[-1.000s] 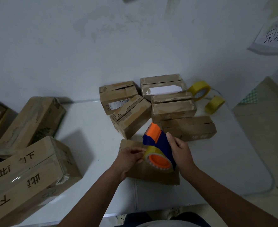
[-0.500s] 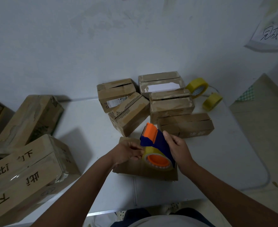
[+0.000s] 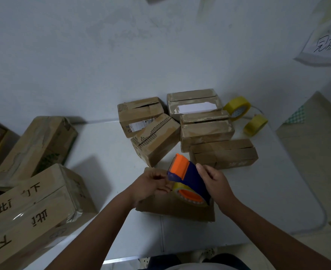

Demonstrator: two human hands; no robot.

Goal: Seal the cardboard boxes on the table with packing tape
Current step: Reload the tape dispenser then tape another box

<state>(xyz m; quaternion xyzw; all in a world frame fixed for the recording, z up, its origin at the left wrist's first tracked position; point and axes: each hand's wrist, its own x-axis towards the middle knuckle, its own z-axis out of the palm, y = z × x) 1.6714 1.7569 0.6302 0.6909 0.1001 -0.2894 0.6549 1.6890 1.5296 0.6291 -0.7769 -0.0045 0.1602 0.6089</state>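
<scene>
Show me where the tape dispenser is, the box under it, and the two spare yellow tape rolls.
tape dispenser (image 3: 194,177): head view, on its blue body.
box under it (image 3: 172,208): head view, on its bare top face.
spare yellow tape rolls (image 3: 236,107): head view, on the farther roll's outer band.

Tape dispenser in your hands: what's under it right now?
A flat cardboard box lies on the white table beneath the tape dispenser. The left hand, right hand and dispenser cover most of its top, so its seam cannot be seen.

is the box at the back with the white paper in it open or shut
Open. The back box has its top flaps parted, leaving a gap where the white paper shows inside. No tape across that gap is visible.
</scene>
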